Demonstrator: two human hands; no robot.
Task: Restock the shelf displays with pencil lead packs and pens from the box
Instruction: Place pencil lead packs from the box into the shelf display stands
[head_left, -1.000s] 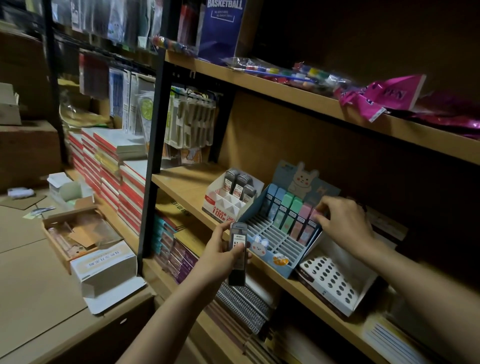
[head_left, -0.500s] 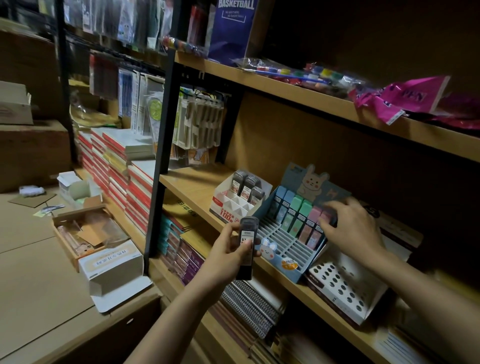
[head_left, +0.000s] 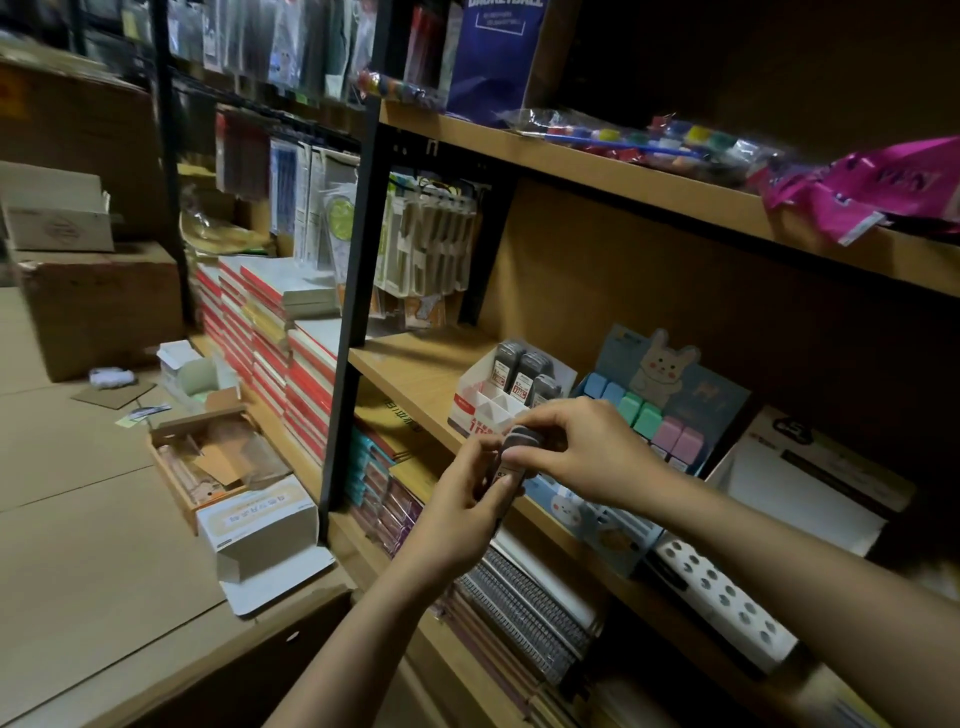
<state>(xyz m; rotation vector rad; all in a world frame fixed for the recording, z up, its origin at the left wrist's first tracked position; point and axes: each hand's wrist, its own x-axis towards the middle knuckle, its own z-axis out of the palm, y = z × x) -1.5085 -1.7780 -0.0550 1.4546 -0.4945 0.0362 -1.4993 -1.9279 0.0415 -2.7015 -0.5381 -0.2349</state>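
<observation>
My left hand (head_left: 457, 512) holds a small stack of dark pencil lead packs (head_left: 514, 452) upright in front of the middle shelf. My right hand (head_left: 582, 452) pinches the top of that stack with thumb and fingers. Just behind stands a white and red display box (head_left: 480, 402) with three dark lead packs in its back row. To its right a blue rabbit display (head_left: 670, 395) holds pastel blue, green and pink packs. A white perforated pen tray (head_left: 727, 603) lies lower right on the same wooden shelf (head_left: 415, 369).
An open cardboard box (head_left: 208, 457) and a white carton (head_left: 260, 525) sit on the brown counter at left. Red-edged notebook stacks (head_left: 275, 343) fill the left shelf bay. Spiral notebooks (head_left: 524, 613) lie on the lower shelf. Pink packets (head_left: 872, 192) rest on the upper shelf.
My right hand left the pastel packs in the rabbit display and came left to grip the top of the lead packs. My left hand raised the packs slightly.
</observation>
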